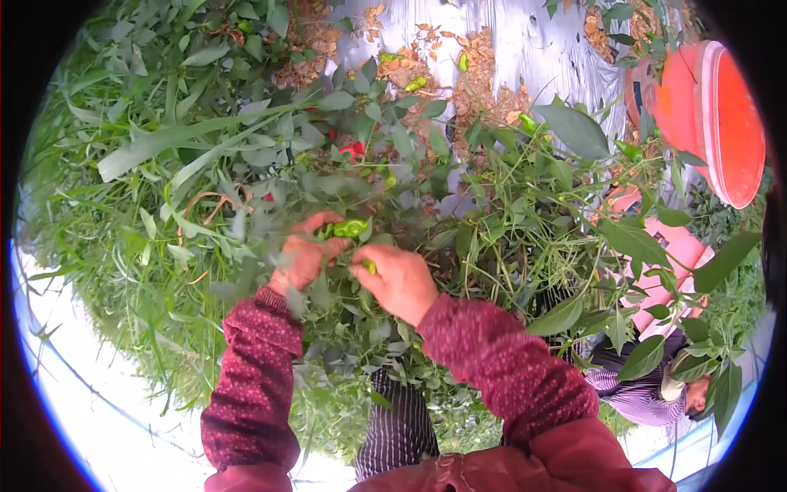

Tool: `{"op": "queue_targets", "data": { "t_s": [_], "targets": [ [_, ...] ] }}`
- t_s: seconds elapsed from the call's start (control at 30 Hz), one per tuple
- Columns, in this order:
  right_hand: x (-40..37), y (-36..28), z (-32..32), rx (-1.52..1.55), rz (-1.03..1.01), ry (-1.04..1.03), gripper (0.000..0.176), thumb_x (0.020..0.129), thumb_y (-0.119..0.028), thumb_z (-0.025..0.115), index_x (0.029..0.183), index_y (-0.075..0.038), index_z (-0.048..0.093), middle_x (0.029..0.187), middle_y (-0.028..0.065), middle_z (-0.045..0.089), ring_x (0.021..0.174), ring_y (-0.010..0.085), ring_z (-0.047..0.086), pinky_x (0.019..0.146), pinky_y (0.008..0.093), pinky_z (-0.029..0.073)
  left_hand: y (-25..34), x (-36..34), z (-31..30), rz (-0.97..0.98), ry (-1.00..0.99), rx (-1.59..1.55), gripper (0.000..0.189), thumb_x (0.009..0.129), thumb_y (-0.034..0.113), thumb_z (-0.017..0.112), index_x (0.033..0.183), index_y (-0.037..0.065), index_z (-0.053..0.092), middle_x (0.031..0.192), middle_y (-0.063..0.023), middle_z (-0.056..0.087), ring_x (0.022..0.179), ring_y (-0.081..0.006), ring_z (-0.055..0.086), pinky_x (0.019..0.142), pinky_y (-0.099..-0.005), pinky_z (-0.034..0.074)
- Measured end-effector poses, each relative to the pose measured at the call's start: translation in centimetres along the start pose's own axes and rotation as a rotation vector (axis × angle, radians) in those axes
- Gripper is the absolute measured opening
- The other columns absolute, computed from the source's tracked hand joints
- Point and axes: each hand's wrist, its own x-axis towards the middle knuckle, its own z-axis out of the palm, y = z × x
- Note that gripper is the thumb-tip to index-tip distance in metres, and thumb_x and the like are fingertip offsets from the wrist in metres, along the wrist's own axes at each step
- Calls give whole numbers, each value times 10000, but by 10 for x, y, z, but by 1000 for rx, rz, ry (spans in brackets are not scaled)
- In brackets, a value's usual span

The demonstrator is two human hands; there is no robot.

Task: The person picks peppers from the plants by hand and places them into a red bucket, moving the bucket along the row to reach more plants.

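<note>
Gripping a green pepper point(350, 228) in our left hand point(302, 256), we pinch a green piece point(370, 266) beside it with the right hand point(402, 283). A hard tug may snap the stems point(502, 246); dropped, the pepper vanishes among leaves point(246, 139), far from the red bucket point(721, 123).

The long left sleeve point(250, 385) and right sleeve point(500, 361) are dark red fabric sprinkled with tiny pale dots, each gathered into a snug cuff at the wrist. The left hand point(303, 256) and right hand point(402, 283) are bare. A smoother, plain maroon garment point(525, 471) covers the chest.
</note>
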Motion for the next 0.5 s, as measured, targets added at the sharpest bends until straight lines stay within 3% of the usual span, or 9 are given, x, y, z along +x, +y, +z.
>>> {"op": "queue_targets", "data": {
  "t_s": [0.1,0.17,0.2,0.27,0.33,0.4,0.43,0.47,0.5],
  "targets": [
    [-15,-14,-3,-150,-358,99,171,797,-203,637,879,-89,540,811,55,544,654,232,603,565,346,505,-11,2,8,150,61,-69,282,781,128,681,1031,31,594,756,7,573,620,-70,491,550,-238,420],
    [-22,-22,-9,-144,-379,99,171,776,-193,660,864,-90,555,822,47,564,653,220,606,553,333,502,-14,-2,18,304,101,-206,272,779,106,687,1023,30,595,753,10,569,623,-41,471,519,-223,401],
    [-24,-26,-12,-137,-401,100,173,756,-183,683,849,-91,570,832,39,584,653,208,609,541,320,498,-14,-6,18,306,99,-207,272,779,106,687,1023,30,595,753,10,569,623,-41,471,519,-223,401],
    [-34,-40,-17,-23,-525,68,189,723,-154,719,821,-94,568,819,31,589,626,191,596,534,298,495,-12,-14,15,89,120,-240,252,784,95,684,1015,36,602,776,9,589,631,-47,488,526,-211,411],
    [-39,-53,-22,105,-486,-7,177,735,-157,710,824,-97,569,795,30,594,627,192,600,536,299,493,-12,-14,11,55,86,-226,275,792,75,669,1052,49,583,804,15,597,609,-56,497,518,-195,415],
    [-28,-48,-32,154,-224,-71,124,795,-187,657,818,-83,595,754,58,610,623,184,607,533,287,478,-17,-20,11,259,103,-291,286,804,78,658,1073,59,564,836,27,588,615,-63,504,514,-200,428],
    [-19,-43,-38,148,-56,-92,130,805,-188,652,822,-70,601,750,62,615,616,173,601,539,278,473,-16,-27,4,140,41,-268,297,807,68,658,1088,72,562,883,26,584,686,-57,519,541,-199,444],
    [-12,-36,-40,141,109,-111,138,814,-190,646,826,-58,607,746,65,620,608,161,595,544,269,469,-19,-31,5,142,43,-267,297,807,68,658,1088,72,562,883,26,584,686,-57,519,541,-199,444],
    [-6,-29,-39,142,107,-111,138,814,-190,646,826,-58,607,746,65,620,608,161,595,544,269,469,-23,-36,9,162,82,-320,301,805,61,662,1088,80,563,887,28,585,709,-52,518,546,-202,448]
  ]
}}
